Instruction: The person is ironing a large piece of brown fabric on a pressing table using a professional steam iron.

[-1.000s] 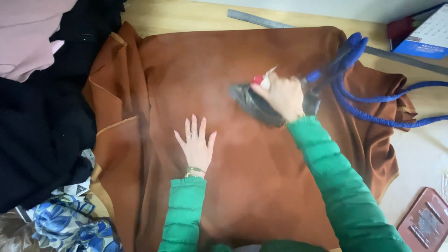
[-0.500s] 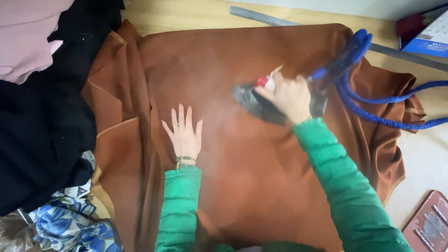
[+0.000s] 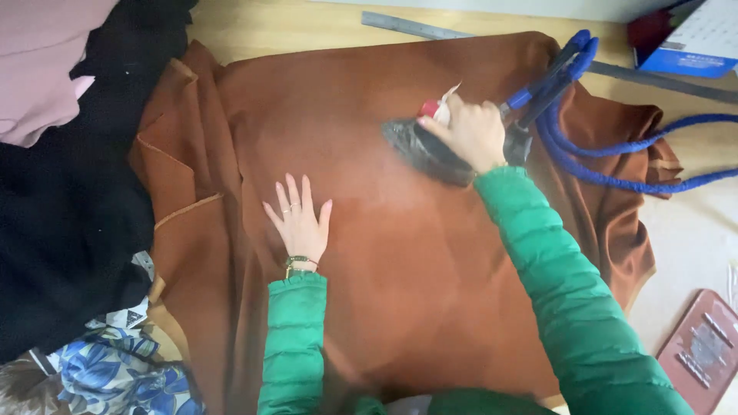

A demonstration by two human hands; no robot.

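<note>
I grip the steam iron in my right hand; my left hand, open and flat, holds the brown fabric taut.

We see a soft, smooth brown cloth on a pale wood table. The iron looks dark and dull. Its blue hose looks rubbery. Our sleeves are puffy green cloth.

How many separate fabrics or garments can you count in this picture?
4. A rust-brown cloth spread centrally under both hands, a black garment at left, a pink fabric top left, and a blue floral fabric bottom left. Others may lie hidden beneath.
</note>
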